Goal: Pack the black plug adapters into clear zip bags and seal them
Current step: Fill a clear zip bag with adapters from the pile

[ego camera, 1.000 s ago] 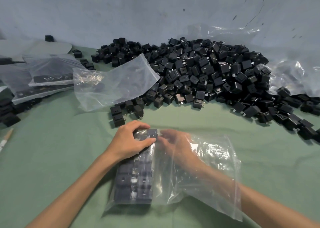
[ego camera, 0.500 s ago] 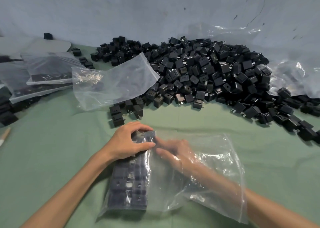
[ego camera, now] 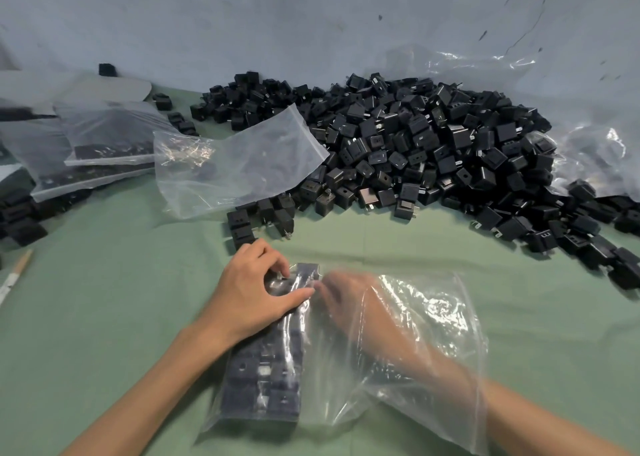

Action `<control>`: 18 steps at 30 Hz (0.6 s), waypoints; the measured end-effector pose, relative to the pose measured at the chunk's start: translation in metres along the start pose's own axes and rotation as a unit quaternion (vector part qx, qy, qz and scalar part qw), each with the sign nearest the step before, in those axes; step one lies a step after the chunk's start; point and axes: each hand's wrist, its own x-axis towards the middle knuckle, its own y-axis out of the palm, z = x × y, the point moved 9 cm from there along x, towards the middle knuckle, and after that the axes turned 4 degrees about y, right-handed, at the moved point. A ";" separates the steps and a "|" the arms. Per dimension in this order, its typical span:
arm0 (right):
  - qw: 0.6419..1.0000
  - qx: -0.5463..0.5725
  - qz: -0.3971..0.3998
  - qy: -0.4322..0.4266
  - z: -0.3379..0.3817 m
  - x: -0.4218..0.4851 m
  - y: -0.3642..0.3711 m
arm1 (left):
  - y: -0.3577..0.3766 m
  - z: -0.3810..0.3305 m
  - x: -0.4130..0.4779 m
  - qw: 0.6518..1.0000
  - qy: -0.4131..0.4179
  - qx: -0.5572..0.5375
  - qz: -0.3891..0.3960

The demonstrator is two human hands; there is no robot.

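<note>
A clear zip bag (ego camera: 426, 345) lies in front of me on the green cloth. Packed rows of black plug adapters (ego camera: 266, 372) fill its left side. My left hand (ego camera: 249, 293) sits outside the bag on the top end of those rows, fingers and thumb curled around the adapters through the plastic. My right hand (ego camera: 346, 296) is reached inside the bag, blurred behind the film, with its fingertips at the top adapter; I cannot make out whether it holds one. A big heap of loose black adapters (ego camera: 415, 144) lies beyond.
An empty clear zip bag (ego camera: 239, 165) rests against the heap's left side. Filled bags (ego camera: 104, 147) are stacked at the far left, with loose adapters (ego camera: 20, 220) beside them. A pencil (ego camera: 15, 275) lies at the left edge. Crumpled plastic sheeting (ego camera: 595, 151) sits at the right.
My right hand has shifted slightly inside the bag, staying near the top of the packed rows. My left hand keeps its hold on the rows.
</note>
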 end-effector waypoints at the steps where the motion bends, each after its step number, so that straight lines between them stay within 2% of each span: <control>1: 1.000 0.014 -0.005 0.002 0.001 0.000 -0.004 | 0.000 -0.001 -0.002 1.000 -0.006 -0.001 -0.007; 3: 0.998 0.064 0.004 0.025 -0.003 0.000 -0.009 | 0.002 -0.005 -0.004 1.000 -0.006 -0.001 -0.010; 6: 0.998 0.055 0.004 0.040 -0.002 0.001 -0.008 | 0.001 -0.010 -0.004 1.000 0.000 -0.020 -0.010; 8: 0.991 0.121 -0.018 0.048 -0.001 0.000 -0.007 | 0.000 -0.011 -0.003 0.999 0.006 -0.030 -0.016; 10: 0.985 0.163 -0.006 0.053 -0.004 0.001 -0.004 | -0.001 -0.010 -0.002 0.999 0.006 -0.039 -0.021; 13: 0.992 0.122 0.023 0.007 -0.002 0.003 -0.001 | 0.000 -0.009 0.000 0.998 0.005 -0.054 -0.024; 18: 0.999 -0.022 -0.018 -0.047 0.005 0.000 -0.001 | 0.002 -0.005 0.001 0.998 0.005 -0.059 -0.010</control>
